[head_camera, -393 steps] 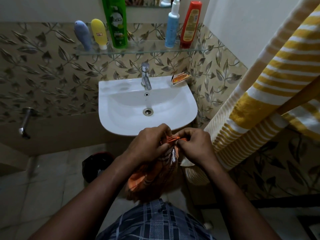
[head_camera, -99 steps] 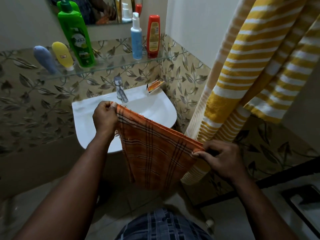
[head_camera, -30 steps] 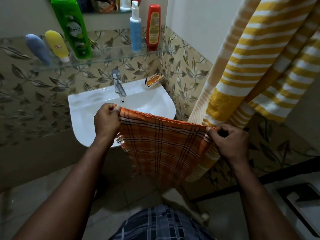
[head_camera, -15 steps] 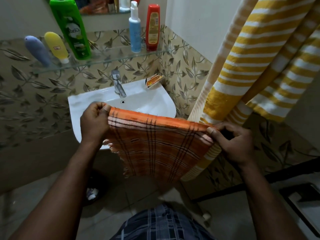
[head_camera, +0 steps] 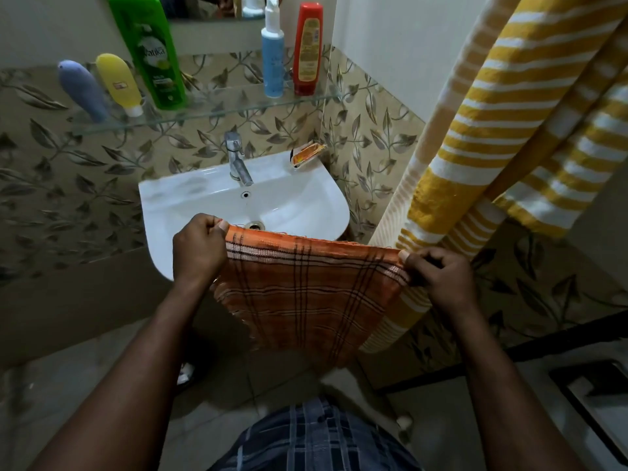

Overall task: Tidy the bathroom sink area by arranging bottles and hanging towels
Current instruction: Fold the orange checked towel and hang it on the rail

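A person's left hand (head_camera: 198, 248) and right hand (head_camera: 441, 278) each keep a tight pinching grip on the top corners of an orange checked towel (head_camera: 306, 287), stretched out before the white sink (head_camera: 204, 202).

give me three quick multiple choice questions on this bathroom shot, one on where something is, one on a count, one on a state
1. Where does the orange packet lie?
A. on the sink's back right corner
B. on the glass shelf
C. on the floor

2. How many bottles and tubes stand on the glass shelf?
A. three
B. five
C. seven

3. How is the orange checked towel held?
A. bunched in one fist
B. stretched between both hands
C. draped over the tap

Answers:
1. A, it rests on the sink rim beside the corner wall.
2. B, blue tube, yellow tube, green bottle, blue spray bottle, red bottle.
3. B, the left hand and right hand each pinch a top corner.
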